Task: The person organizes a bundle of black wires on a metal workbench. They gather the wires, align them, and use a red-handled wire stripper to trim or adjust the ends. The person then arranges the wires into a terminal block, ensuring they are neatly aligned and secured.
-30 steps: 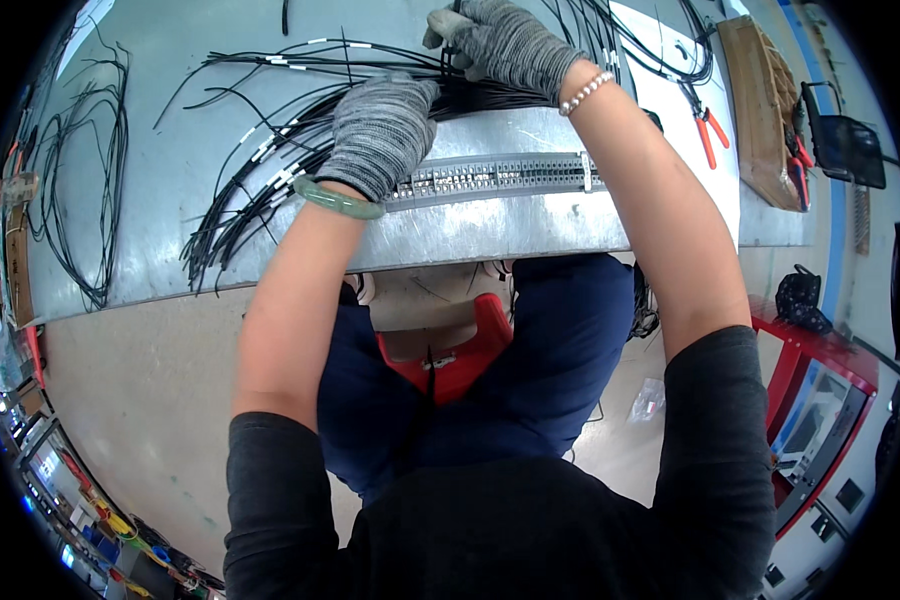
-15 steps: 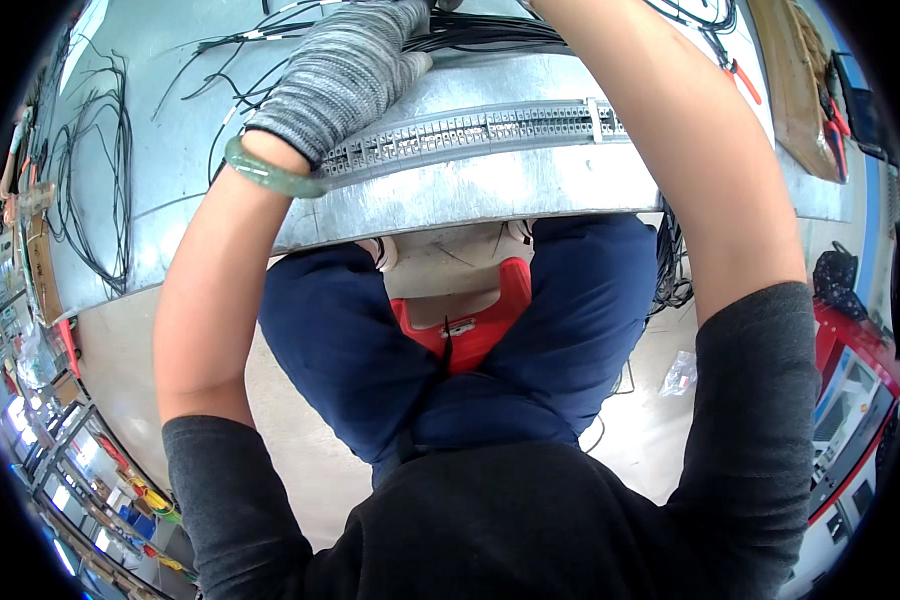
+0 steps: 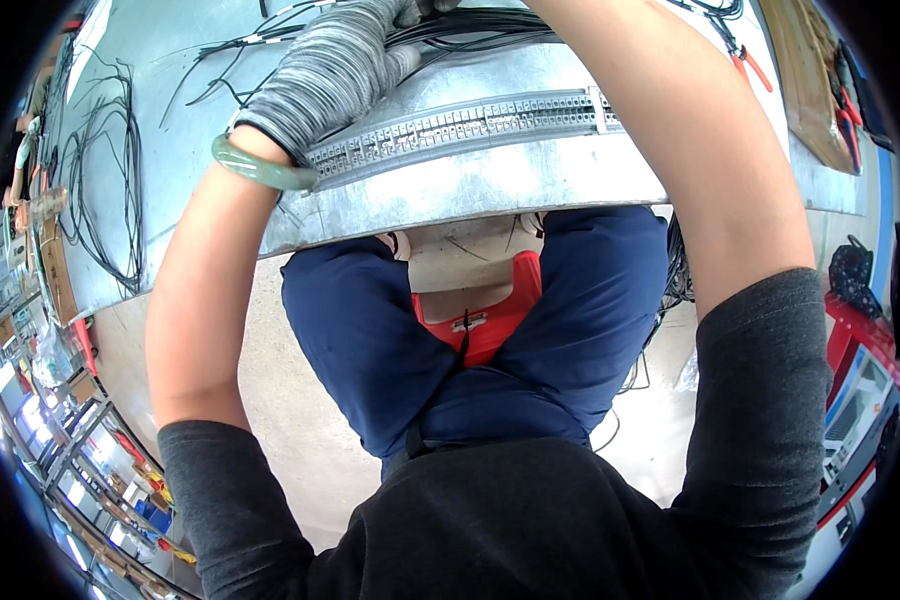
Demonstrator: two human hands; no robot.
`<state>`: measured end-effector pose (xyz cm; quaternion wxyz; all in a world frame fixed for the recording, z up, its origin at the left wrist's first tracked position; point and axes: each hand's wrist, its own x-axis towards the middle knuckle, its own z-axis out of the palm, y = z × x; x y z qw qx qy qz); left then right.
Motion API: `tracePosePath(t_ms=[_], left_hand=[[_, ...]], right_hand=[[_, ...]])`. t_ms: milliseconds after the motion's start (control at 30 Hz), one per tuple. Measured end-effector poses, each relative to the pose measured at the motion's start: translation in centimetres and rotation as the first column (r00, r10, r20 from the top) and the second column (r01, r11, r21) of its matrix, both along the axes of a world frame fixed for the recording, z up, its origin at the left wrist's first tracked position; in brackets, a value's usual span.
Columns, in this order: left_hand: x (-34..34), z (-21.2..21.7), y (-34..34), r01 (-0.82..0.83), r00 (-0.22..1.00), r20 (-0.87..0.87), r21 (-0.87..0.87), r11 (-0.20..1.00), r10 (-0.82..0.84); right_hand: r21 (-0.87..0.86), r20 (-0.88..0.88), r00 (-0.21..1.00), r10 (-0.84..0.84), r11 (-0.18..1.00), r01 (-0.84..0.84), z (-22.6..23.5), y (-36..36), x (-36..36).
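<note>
The left hand (image 3: 335,65), in a grey knitted glove, clamps the black wire bundle (image 3: 470,20); the right hand is out of view.

Red-handled pliers (image 3: 748,62) lie at the desk's (image 3: 170,160) far right; a red stool (image 3: 480,320) stands beneath its edge.

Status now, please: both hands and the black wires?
Left hand gloved, resting on black wires. Right hand beyond top edge, unseen. Terminal strip just below the wires.
</note>
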<state>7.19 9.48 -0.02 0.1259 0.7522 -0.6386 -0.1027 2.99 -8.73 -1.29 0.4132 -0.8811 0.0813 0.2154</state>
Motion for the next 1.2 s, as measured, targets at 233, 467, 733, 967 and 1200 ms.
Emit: tracePosePath(t_ms=[233, 467, 733, 967, 1200], left_hand=[[-1.8, 1.9, -0.4, -0.081, 0.996, 0.041, -0.072, 0.994, 0.084], [-2.5, 3.4, -1.0, -0.144, 0.982, -0.125, -0.023, 0.989, 0.140], [-0.8, 1.3, -0.7, 0.086, 0.859, 0.496, 0.112, 0.990, -0.131], [0.1, 2.3, -2.2, 0.026, 0.983, 0.169, 0.267, 0.963, -0.074], [1.9, 3.2, -4.3, -0.059, 0.998, 0.041, 0.501, 0.863, 0.044]], right_hand=[[-0.059, 0.065, 0.996, 0.068, 0.996, -0.064, -0.4, -0.3, -0.4], [0.099, 0.060, 0.996, -0.064, 0.993, 0.058, -1.0, -0.8, -1.0], [0.018, 0.269, 0.899, -0.346, 0.935, 0.355, 2.0, 1.3, -4.0], [-0.284, 0.619, 0.749, -0.238, 0.821, 0.496, 0.5, 4.5, -14.8], [-0.575, 0.520, 0.845, -0.123, 0.681, 0.453, -1.2, 6.8, -13.8]])
